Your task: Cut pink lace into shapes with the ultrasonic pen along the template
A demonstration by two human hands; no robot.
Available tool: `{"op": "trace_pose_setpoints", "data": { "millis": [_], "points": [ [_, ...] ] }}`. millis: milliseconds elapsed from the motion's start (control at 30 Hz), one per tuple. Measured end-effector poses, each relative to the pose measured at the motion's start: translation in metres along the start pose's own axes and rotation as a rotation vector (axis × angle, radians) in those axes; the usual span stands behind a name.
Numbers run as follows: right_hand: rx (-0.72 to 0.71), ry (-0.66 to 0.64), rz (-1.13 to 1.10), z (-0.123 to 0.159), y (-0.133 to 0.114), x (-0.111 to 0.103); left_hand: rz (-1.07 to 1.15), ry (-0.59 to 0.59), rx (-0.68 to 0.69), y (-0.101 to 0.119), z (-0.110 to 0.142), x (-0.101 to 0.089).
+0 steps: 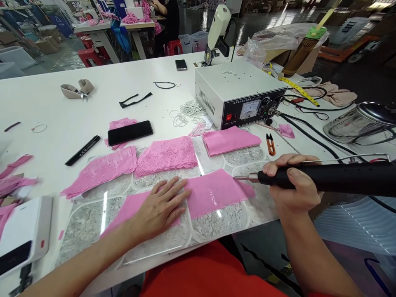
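Observation:
My right hand (293, 181) is wrapped around the black handle of an ultrasonic handpiece (334, 177). Its thin metal tip touches, or nearly touches, the right edge of a flat pink fabric piece (213, 192). Palm down, my left hand (163, 206) lies with fingers stretched out across the left end of that piece and another pink fabric piece (133, 206) partly hidden beneath it. Both lie on a clear patterned mat (225, 222). Behind them are two pink lace pieces (167, 154) (107, 167) and a folded pink stack (232, 140).
A grey power box (241, 88) with cables stands behind my right hand. Orange thread snips (270, 144), a black phone (130, 133) and a black marker (82, 150) lie around the mat. At left sits a white device (27, 231); a glass jar (361, 123) is at right.

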State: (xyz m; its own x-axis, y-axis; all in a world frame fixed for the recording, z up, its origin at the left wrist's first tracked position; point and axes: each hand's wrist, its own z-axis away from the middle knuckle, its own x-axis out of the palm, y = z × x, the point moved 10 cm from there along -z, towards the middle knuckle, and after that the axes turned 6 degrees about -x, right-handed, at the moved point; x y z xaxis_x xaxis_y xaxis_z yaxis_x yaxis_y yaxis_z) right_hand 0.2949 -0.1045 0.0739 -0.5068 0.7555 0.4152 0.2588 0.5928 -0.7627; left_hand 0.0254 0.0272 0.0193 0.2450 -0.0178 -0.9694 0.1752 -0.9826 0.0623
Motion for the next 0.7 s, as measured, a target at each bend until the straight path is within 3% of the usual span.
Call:
{"op": "trace_pose_setpoints", "data": {
  "millis": [700],
  "points": [
    [-0.004,-0.02,-0.006,-0.003,-0.0011,0.0066,0.016,-0.017,-0.013,-0.0009,0.0018,0.0037]
  ]
}}
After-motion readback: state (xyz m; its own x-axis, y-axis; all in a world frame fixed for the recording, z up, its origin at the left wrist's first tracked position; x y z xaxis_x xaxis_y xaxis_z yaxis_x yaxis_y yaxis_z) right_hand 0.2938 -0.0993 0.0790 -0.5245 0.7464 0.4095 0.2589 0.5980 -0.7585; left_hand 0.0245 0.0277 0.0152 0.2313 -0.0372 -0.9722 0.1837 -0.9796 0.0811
